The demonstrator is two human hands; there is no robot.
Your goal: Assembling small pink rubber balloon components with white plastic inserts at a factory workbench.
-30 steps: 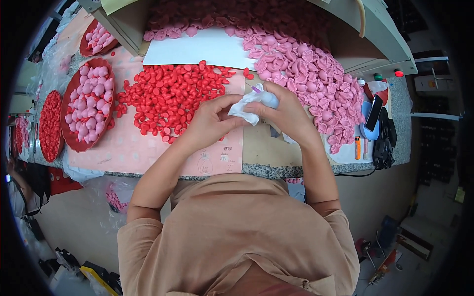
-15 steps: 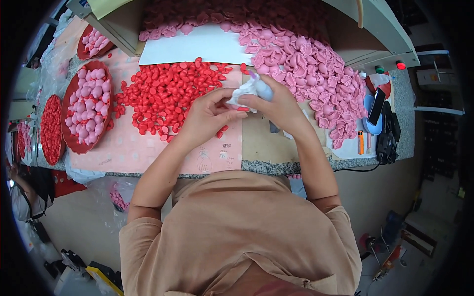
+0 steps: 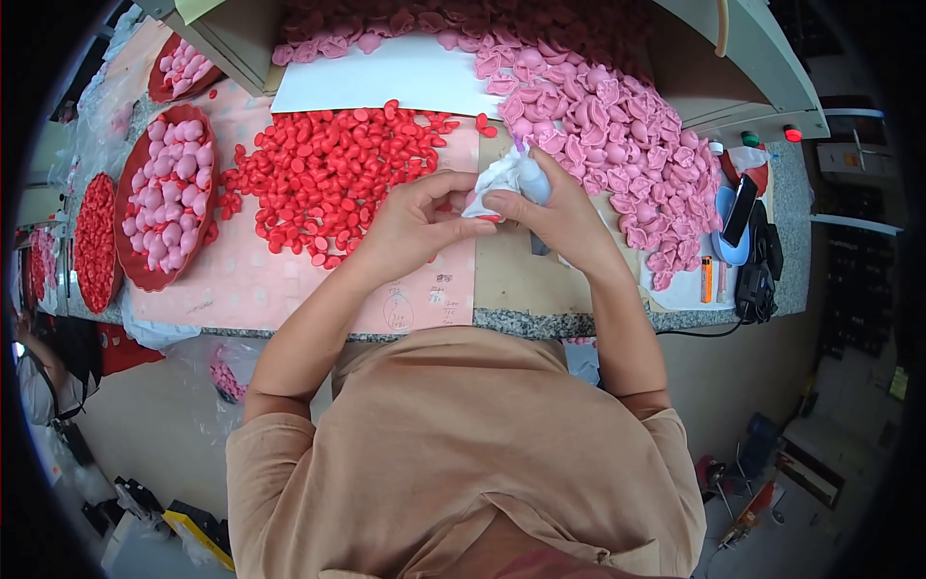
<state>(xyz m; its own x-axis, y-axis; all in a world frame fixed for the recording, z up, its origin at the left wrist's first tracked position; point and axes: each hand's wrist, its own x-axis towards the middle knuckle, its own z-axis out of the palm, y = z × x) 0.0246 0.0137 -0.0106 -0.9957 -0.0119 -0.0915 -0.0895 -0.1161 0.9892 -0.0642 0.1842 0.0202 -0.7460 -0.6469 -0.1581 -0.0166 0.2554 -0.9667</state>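
Note:
In my right hand point(image 3: 564, 210) is a small whitish squeeze bottle point(image 3: 532, 179) with a purple tip pointing up and away from me. A crumpled white cloth or tissue point(image 3: 495, 177) wraps its left side. My left hand point(image 3: 417, 220) is closed just left of the bottle, thumb and fingers pinching a small red piece point(image 3: 489, 219) that is mostly hidden. Beyond my left hand spreads a heap of glossy red bean-like pieces point(image 3: 328, 174). Past my right hand lies a large heap of pink, petal-edged pieces point(image 3: 617, 145).
At the left stand a red scalloped tray point(image 3: 147, 275) of pink and red pieces and a tray of red pieces point(image 3: 95, 241). A white sheet point(image 3: 386, 82) lies under a pale cabinet point(image 3: 762, 58). A blue dish with a phone point(image 3: 741, 210) and an orange lighter point(image 3: 706, 280) sit right.
Both hands and the bottle have shifted slightly right. The bottle's purple tip stands more upright. My grip looks the same.

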